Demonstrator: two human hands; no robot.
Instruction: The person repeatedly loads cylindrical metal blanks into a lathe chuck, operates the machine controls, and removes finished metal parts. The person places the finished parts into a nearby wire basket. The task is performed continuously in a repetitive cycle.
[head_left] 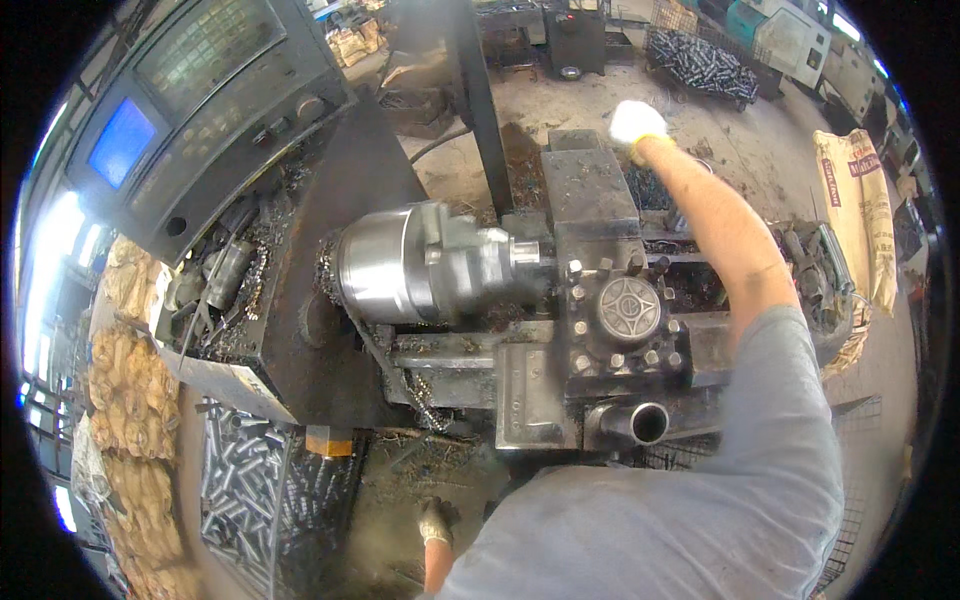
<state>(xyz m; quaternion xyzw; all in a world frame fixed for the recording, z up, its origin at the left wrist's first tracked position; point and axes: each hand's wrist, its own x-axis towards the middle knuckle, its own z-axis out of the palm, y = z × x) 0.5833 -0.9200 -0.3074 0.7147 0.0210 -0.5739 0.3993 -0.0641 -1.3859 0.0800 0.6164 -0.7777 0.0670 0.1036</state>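
A workshop with a dusty concrete floor (760,140) surrounds a grimy metal lathe (520,370). Curled metal swarf litters the lathe's bed and the tray along its left side. At the upper left stands a dark control panel (200,110) with a lit blue screen (122,142). A bin of short metal rods (250,490) sits below the lathe's left end, another heap of rods (700,62) lies at the far side of the floor, and a tan sack (858,215) leans at the right.

The shiny chuck (385,265) sits at the lathe's middle, with the square tool turret (625,315) just beside it on the right. The right hand (637,122), in a white glove, reaches past the far edge of the lathe, well apart from the chuck; whether it grips anything I cannot tell. The left hand (435,522), gloved too, hangs low by the near edge, fingers loosely curled, holding nothing visible.
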